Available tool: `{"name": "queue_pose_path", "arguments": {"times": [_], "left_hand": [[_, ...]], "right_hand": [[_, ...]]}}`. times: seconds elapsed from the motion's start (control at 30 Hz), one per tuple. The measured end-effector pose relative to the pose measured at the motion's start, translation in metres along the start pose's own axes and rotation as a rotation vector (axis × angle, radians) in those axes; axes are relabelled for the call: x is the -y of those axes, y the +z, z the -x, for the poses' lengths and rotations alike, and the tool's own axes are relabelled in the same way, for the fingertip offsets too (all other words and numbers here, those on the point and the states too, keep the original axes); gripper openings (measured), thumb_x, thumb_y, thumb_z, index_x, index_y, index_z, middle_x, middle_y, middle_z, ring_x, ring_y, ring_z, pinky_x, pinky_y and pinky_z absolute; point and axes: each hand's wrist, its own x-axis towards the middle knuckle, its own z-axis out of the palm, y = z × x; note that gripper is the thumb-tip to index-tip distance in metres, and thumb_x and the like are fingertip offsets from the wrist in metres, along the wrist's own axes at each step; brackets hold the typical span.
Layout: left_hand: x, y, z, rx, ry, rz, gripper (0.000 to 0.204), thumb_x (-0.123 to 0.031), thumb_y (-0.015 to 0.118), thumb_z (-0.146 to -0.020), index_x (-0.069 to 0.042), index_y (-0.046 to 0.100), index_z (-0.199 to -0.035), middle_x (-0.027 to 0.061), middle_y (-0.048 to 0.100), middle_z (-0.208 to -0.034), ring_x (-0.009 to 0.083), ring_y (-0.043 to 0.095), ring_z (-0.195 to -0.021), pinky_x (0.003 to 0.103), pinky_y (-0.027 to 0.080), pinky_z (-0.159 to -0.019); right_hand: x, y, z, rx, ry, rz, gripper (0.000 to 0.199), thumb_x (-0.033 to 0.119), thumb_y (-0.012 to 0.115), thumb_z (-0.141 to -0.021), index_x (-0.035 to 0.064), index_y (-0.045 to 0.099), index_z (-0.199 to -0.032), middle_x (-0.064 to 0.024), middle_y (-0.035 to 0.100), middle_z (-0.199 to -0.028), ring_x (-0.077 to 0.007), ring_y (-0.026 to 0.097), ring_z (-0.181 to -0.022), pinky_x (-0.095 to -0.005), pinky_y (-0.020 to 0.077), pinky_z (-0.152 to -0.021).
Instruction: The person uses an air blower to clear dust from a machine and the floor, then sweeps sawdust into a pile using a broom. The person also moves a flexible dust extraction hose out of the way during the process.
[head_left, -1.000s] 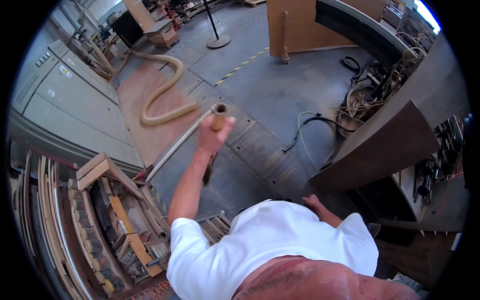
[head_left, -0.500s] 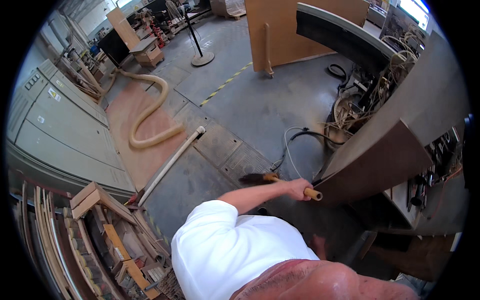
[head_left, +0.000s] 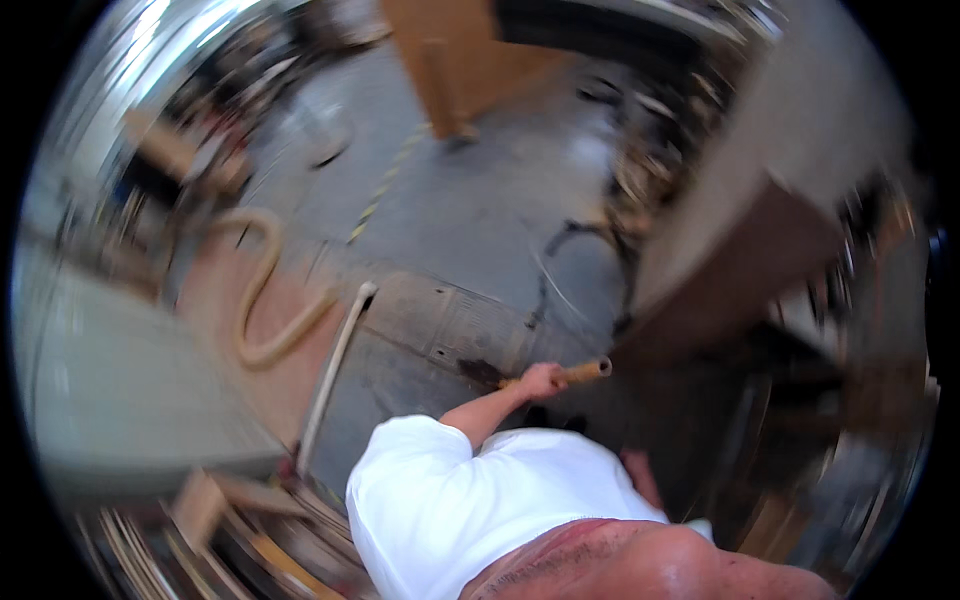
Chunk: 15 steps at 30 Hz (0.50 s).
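My left forearm (head_left: pixel 488 413) reaching toward 2 o'clock, left hand (head_left: pixel 543 381) at 12 o'clock from my torso (head_left: pixel 530 485), curled into a grip, right forearm (head_left: pixel 650 490) pointing toward 11 o'clock, right hand (head_left: pixel 635 463) near 3 o'clock, its pose blurred.

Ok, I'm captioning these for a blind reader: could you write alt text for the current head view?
The wearer's left hand grips a tan-handled brush in front of their white shirt; the right hand is lower, toward the right. Beyond, blurred, a curled hose lies on a reddish patch of floor beside a long pale pipe.
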Motion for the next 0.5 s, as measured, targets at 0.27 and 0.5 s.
{"name": "queue_pose_path", "arguments": {"times": [0.27, 0.5], "left_hand": [[-0.073, 0.042, -0.001, 0.326, -0.085, 0.173, 0.029, -0.028, 0.067, -0.083, 0.001, 0.065, -0.088, 0.0174, 0.063, -0.071, 0.0216, 0.06, -0.065, 0.038, 0.048, -0.065], [-0.178, 0.116, -0.033, 0.439, 0.07, 0.165, 0.035, -0.028, 0.067, -0.086, 0.004, 0.061, -0.073, 0.0081, 0.056, -0.058, 0.0119, 0.05, -0.059, 0.036, 0.043, -0.056]], "right_hand": [[0.032, -0.051, 0.05, -0.232, -0.074, -0.404, 0.03, 0.029, 0.057, -0.092, 0.0011, 0.065, -0.084, -0.0057, 0.06, -0.063, -0.0167, 0.059, -0.054, -0.0306, 0.0493, -0.051], [-0.157, -0.037, 0.044, -0.431, -0.021, 0.154, 0.036, 0.033, 0.055, -0.089, 0.0019, 0.071, -0.082, -0.019, 0.067, -0.076, -0.0301, 0.067, -0.072, -0.0424, 0.0532, -0.064]]}}
